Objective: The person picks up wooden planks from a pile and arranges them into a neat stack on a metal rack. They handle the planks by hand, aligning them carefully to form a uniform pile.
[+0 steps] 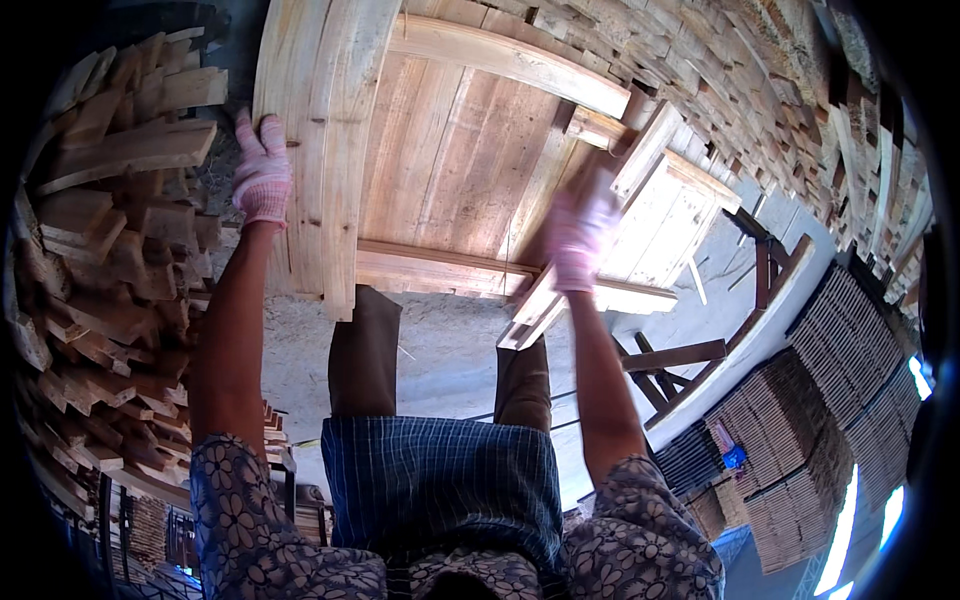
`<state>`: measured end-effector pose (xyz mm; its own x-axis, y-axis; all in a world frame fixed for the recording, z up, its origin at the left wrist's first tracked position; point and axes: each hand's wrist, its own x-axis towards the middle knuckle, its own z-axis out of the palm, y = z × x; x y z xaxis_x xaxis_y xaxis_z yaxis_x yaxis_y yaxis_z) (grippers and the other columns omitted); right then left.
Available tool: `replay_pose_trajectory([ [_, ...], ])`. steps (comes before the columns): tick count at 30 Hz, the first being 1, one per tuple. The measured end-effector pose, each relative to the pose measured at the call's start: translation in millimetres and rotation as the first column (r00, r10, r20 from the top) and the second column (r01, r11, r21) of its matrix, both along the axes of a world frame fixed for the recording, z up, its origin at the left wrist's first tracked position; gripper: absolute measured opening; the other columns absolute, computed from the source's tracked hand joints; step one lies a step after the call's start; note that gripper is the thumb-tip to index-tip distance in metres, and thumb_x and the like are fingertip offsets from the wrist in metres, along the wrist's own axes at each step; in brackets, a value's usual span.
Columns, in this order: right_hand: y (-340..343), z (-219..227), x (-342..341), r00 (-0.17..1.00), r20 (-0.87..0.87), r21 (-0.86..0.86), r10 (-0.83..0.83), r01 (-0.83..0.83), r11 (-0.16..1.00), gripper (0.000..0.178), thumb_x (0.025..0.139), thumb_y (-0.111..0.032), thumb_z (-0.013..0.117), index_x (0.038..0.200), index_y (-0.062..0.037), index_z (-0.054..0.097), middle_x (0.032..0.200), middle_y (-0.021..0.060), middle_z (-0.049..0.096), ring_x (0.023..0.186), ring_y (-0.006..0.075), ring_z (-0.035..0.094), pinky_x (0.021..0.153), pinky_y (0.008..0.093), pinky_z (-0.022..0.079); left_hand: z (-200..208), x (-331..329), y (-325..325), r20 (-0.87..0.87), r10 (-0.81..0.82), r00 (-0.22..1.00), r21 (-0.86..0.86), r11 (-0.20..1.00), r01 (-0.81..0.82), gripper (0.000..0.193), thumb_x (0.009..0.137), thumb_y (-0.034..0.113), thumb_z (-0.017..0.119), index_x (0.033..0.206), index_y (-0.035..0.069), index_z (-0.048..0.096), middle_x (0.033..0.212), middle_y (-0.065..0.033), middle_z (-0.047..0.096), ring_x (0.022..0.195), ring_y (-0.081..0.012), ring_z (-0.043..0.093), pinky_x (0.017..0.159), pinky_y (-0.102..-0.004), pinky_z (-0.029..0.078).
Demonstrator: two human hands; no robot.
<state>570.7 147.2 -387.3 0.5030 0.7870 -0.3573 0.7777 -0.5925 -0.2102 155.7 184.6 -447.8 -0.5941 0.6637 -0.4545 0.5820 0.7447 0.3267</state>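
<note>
My left hand (263,180), in a pink and white knit glove, lies along the outer edge of some long pale boards (318,150), its fingers stretched out and apart. These boards stand at the left end of a wooden panel (450,160) of side-by-side planks framed by battens. My right hand (582,230), gloved alike, is smeared by motion at the panel's right side. Beside it are narrow wooden strips (645,150) running aslant; whether its fingers grip one cannot be made out. Past them lies a second, brighter planked panel (665,225).
Stacked offcuts (130,240) rise close along my left arm. A wall of piled timber (720,70) runs across the far right. A wooden trestle frame (740,345) stands right of the panels, with bundled slat stacks (770,430) behind it. Grey floor (440,345) shows around my legs.
</note>
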Motion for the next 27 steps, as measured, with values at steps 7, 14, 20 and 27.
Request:
replay_pose_trajectory([
  [7,-100,-36,134,0.792,-0.468,-0.066,-0.392,0.411,0.909,0.100,0.094,-0.065,0.056,0.159,-0.0026,0.012,0.147,0.0185,0.046,0.133,0.0259,0.044,0.111,0.0365,0.031,-14,4,4,-0.083,-0.078,0.993,0.134,0.987,0.088,0.078,0.095,0.073,0.031,0.155,0.023,0.030,0.128,-0.0265,0.062,0.111,-0.0503,0.061,0.095,-0.0531,0.047],
  [14,-20,52,86,0.687,-0.499,-0.182,-0.528,0.512,0.839,0.091,0.097,-0.051,0.058,0.161,-0.0137,0.005,0.125,0.0203,0.054,0.082,0.0169,0.055,0.066,0.0343,0.052,-3,-3,-6,-0.128,0.001,0.992,0.065,0.998,0.008,0.076,0.095,0.074,0.033,0.153,0.025,0.032,0.124,-0.0268,0.064,0.114,-0.0485,0.060,0.097,-0.0520,0.047],
  [20,11,-2,51,0.981,0.145,-0.173,-0.131,0.155,0.973,0.103,0.083,-0.034,0.071,0.158,-0.0072,0.006,0.147,0.0358,0.032,0.138,0.0503,0.033,0.115,0.0540,0.033,-14,7,3,-0.145,-0.055,0.988,0.044,0.997,0.062,0.076,0.095,0.074,0.029,0.154,0.026,0.031,0.125,-0.0260,0.064,0.115,-0.0502,0.059,0.097,-0.0527,0.046],
  [27,-75,28,85,0.976,-0.139,-0.187,-0.168,0.141,0.972,0.114,0.079,-0.030,0.077,0.161,-0.0147,-0.001,0.153,0.0292,0.026,0.141,0.0453,0.033,0.113,0.0485,0.036,-31,-24,-13,-0.204,-0.141,0.969,0.050,0.987,0.154,0.063,0.098,0.058,0.033,0.151,0.023,0.033,0.134,-0.0234,0.056,0.114,-0.0469,0.060,0.096,-0.0510,0.048],
])
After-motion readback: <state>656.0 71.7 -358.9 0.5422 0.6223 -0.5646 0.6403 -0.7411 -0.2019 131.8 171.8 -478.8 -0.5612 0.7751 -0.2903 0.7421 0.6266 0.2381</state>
